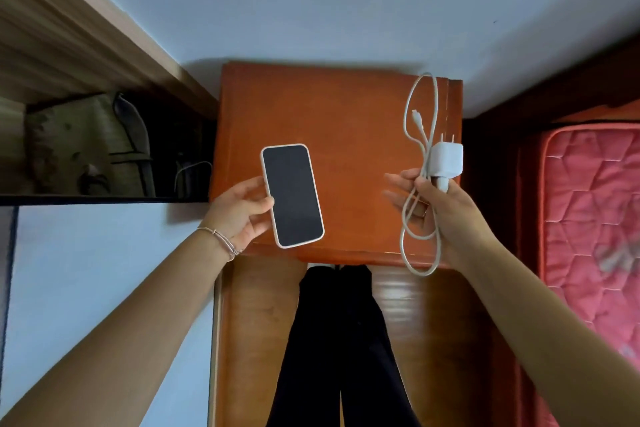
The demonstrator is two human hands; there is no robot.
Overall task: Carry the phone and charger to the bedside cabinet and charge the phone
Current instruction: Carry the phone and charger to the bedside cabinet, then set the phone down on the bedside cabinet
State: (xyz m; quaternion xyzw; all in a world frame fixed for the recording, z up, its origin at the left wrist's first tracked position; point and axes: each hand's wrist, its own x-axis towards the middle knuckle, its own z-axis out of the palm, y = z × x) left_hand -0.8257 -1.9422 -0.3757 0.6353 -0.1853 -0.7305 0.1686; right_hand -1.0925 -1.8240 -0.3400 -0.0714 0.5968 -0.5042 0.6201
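The phone [292, 196], dark screen up in a pale case, is held by its left edge in my left hand [239, 213] above the front left part of the bedside cabinet [339, 114]. My right hand [440, 208] grips the white charger plug [446, 161], prongs pointing up, over the cabinet's right front. Its white cable [420, 135] loops above and below my fist, with the free connector hanging in the upper loop. The orange-brown cabinet top is bare.
A pale wall [346, 3] runs behind the cabinet. An open wooden wardrobe [86, 135] with bags stands at the left. At the right lies a bed with a red quilted mattress [595, 218]. My dark-trousered legs [339, 340] stand before the cabinet front.
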